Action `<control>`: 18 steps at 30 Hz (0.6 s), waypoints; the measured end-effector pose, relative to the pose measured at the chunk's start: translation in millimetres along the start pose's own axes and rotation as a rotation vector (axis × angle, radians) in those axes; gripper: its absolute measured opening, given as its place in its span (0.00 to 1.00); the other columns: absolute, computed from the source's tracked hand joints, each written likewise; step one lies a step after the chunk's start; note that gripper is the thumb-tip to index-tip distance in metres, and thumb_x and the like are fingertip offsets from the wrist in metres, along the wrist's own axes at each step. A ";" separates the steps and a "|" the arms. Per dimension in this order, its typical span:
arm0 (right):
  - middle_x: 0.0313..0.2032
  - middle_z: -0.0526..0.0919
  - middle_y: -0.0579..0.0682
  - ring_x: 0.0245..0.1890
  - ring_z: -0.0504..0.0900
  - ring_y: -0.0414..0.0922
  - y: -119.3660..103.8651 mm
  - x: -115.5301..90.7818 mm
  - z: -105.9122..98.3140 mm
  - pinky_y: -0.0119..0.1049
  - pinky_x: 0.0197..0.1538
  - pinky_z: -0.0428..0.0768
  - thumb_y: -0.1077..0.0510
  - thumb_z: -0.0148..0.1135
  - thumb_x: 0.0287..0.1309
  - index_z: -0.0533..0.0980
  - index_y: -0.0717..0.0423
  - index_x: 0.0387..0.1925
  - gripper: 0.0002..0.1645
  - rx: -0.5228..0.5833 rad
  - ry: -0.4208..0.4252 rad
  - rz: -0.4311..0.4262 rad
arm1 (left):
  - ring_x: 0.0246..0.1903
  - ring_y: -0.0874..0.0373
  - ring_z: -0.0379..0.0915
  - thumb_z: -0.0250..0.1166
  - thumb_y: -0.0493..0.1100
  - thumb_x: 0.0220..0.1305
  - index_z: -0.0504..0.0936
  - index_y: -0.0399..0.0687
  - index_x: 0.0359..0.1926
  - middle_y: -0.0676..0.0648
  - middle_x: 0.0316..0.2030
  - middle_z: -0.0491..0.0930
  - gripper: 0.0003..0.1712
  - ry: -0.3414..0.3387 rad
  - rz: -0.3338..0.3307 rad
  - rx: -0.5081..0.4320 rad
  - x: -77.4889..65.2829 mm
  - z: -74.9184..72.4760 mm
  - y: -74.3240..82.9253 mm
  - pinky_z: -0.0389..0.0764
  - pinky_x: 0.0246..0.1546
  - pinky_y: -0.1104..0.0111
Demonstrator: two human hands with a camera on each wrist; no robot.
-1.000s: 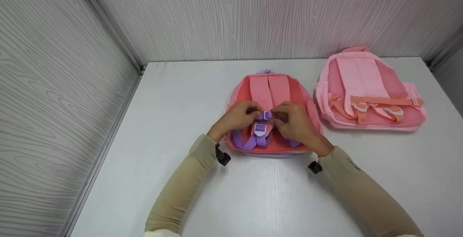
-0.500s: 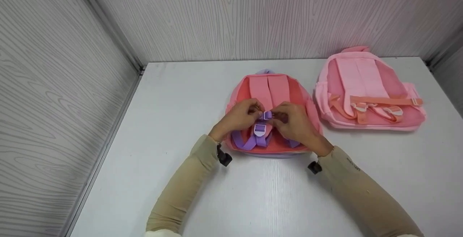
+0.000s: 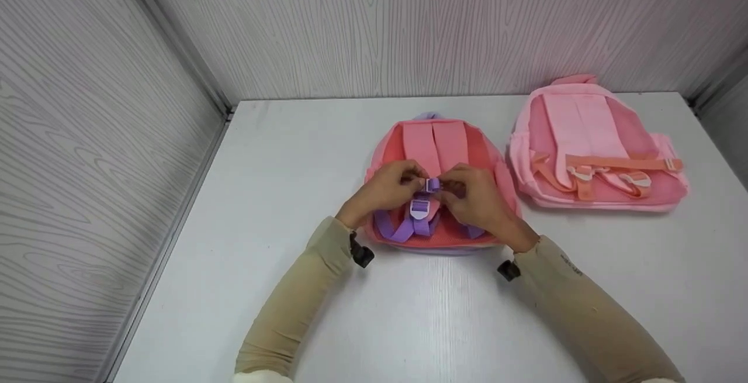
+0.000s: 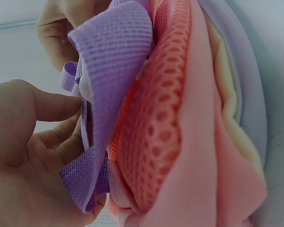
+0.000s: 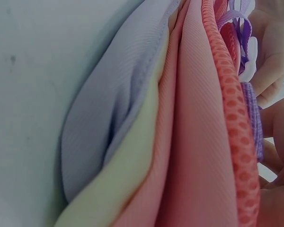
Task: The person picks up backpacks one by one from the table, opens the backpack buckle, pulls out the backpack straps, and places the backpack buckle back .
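Note:
A coral-pink backpack (image 3: 421, 143) lies with its shoulder straps upward in the middle of the head view. Above its lower half, a purple webbing strap with a small pale buckle (image 3: 432, 185) spans the gap between both hands. My left hand (image 3: 387, 189) pinches the strap at the left of this buckle with thumb and fingertips. From the other side my right hand (image 3: 476, 196) pinches the strap's right end, its fingertips partly hidden. Just below is a white strap adjuster (image 3: 419, 210) on purple webbing. Close up in the left wrist view, a purple strap loop (image 4: 113, 42) hangs before the mesh back.
A light pink backpack (image 3: 596, 137) with orange straps lies to the right, close beside the first one. Both rest on a white table (image 3: 280, 196). Wood-grain panels rise at the back (image 3: 374, 32) and the left (image 3: 76, 166).
My left hand has shifted slightly upward on the purple strap, and the small buckle has turned and moved a little to the right. The right hand and both backpacks stay put.

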State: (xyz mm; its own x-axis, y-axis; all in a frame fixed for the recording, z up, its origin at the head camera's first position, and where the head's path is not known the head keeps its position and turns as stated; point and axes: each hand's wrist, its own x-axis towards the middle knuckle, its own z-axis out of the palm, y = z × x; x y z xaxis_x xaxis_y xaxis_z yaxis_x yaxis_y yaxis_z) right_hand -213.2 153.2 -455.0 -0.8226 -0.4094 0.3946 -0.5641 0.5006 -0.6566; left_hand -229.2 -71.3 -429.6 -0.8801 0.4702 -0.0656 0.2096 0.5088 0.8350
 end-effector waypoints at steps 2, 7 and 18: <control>0.38 0.89 0.58 0.37 0.86 0.50 -0.6 0.3 -0.1 0.47 0.43 0.86 0.67 0.76 0.60 0.89 0.65 0.45 0.11 0.003 0.000 0.002 | 0.46 0.59 0.78 0.60 0.41 0.80 0.85 0.43 0.52 0.47 0.47 0.85 0.11 -0.004 0.011 0.024 -0.9 -2.4 -0.1 0.80 0.51 0.65; 0.38 0.89 0.58 0.37 0.86 0.50 -1.4 0.1 -0.7 0.48 0.43 0.86 0.67 0.76 0.60 0.89 0.66 0.46 0.12 0.015 -0.006 0.022 | 0.44 0.59 0.76 0.61 0.42 0.80 0.86 0.42 0.52 0.46 0.46 0.85 0.11 -0.002 0.047 0.103 -1.6 -7.9 -3.0 0.79 0.51 0.64; 0.38 0.89 0.58 0.37 0.87 0.51 -1.6 -0.2 -0.9 0.48 0.44 0.88 0.67 0.76 0.61 0.89 0.65 0.46 0.12 0.006 -0.010 0.005 | 0.44 0.57 0.76 0.60 0.41 0.80 0.87 0.45 0.52 0.47 0.46 0.85 0.11 0.006 0.005 0.156 -4.6 -12.8 -7.0 0.77 0.48 0.64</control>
State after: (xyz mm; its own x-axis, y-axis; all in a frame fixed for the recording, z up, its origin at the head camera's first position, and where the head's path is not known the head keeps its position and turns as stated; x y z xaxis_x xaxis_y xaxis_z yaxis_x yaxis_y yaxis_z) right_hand -212.2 153.1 -453.5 -0.8247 -0.4143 0.3851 -0.5596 0.4980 -0.6625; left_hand -232.1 -86.2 -428.1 -0.8814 0.4688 -0.0582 0.2769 0.6126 0.7403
